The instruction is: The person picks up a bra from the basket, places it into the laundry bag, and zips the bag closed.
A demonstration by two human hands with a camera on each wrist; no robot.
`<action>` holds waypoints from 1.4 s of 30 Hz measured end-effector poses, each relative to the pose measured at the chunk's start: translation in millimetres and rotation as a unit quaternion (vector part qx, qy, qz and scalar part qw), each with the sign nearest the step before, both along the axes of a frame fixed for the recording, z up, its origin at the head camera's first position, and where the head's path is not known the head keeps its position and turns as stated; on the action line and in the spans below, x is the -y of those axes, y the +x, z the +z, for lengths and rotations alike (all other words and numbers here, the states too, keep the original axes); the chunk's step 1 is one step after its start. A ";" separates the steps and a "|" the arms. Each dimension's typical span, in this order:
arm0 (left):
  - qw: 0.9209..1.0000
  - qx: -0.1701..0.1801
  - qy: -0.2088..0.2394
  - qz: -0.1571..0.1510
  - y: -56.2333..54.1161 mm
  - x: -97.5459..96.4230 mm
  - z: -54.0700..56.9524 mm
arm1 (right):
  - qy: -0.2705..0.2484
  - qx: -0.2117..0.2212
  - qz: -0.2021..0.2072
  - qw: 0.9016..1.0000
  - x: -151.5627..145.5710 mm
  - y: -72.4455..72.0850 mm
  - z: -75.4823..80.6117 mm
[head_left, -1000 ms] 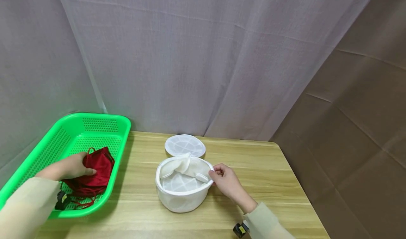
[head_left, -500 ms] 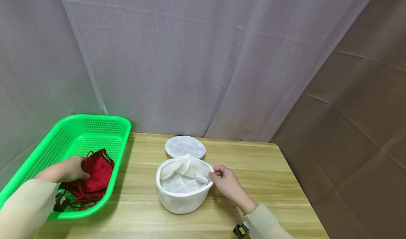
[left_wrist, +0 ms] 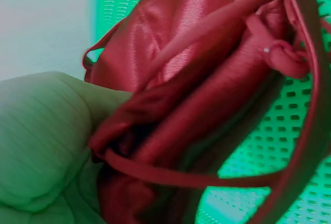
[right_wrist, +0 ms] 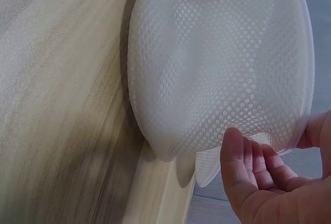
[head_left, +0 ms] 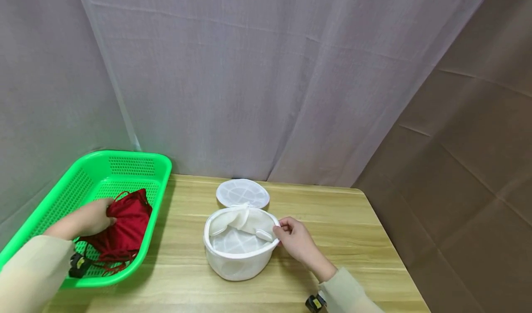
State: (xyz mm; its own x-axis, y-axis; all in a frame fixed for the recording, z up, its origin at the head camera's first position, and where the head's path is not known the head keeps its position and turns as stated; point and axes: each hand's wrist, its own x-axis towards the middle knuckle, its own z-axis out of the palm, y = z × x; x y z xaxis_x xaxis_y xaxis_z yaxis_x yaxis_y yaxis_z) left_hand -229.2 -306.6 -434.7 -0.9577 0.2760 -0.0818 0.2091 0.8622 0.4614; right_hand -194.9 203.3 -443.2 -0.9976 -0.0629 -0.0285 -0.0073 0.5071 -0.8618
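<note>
A shiny red garment (head_left: 130,220) with thin straps lies bunched in the green basket. My left hand (head_left: 91,218) grips its left edge, thumb over the cloth; in the left wrist view the folds and straps (left_wrist: 199,175) fill most of the picture, and the fingers beneath are hidden. In the middle of the table stands a white mesh laundry bag (head_left: 238,267), round and upright, its zip lid (head_left: 243,193) folded back behind it. With thumb and fingers, my right hand (head_left: 301,243) pinches the bag's rim on its right side. The right wrist view shows the honeycomb mesh wall (right_wrist: 207,74) close up.
The green plastic basket (head_left: 166,165) with perforated walls takes up the table's left end. Grey cloth (head_left: 216,82) hangs behind the wooden table (head_left: 341,220), and a brown sheet (head_left: 465,165) borders its right side. Each wrist carries a small black camera (head_left: 315,303).
My left hand has lifted and gathered the red garment slightly, its upper corner rising within the basket. The right hand and the laundry bag have stayed in place.
</note>
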 end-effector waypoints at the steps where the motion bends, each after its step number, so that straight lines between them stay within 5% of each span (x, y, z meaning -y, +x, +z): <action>1: 1.000 -0.005 0.001 0.005 0.1 0.0 1.4 | -0.001 0.000 0.001 1.000 0.0 0.3 0.0; 13: 0.993 -0.054 0.069 0.079 1.8 -9.6 24.4 | -0.005 0.008 0.000 1.000 2.5 4.9 11.3; 25: 0.967 -0.102 0.150 0.180 6.1 -17.7 37.7 | -0.010 0.005 0.001 1.000 -0.1 3.0 2.8; 33: 0.966 -0.089 0.172 0.173 9.9 -29.4 45.6 | -0.010 0.007 0.010 1.000 4.0 13.2 18.3; 38: 0.967 -0.088 0.174 0.166 12.9 -38.2 50.9 | -0.015 0.005 0.008 1.000 -3.9 4.8 0.3; 42: 0.967 -0.087 0.180 0.160 16.6 -46.3 55.6 | -0.019 0.005 0.010 1.000 -4.5 3.8 1.6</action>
State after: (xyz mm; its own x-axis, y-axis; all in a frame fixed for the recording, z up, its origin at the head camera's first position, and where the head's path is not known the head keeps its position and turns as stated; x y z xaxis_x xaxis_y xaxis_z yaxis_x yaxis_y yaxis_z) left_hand -212.6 -260.3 -379.2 -0.9894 -0.0561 0.1342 0.0596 0.6852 0.7259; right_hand -191.1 207.7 -441.6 -0.9959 -0.0838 -0.0352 -0.0088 0.4747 -0.8801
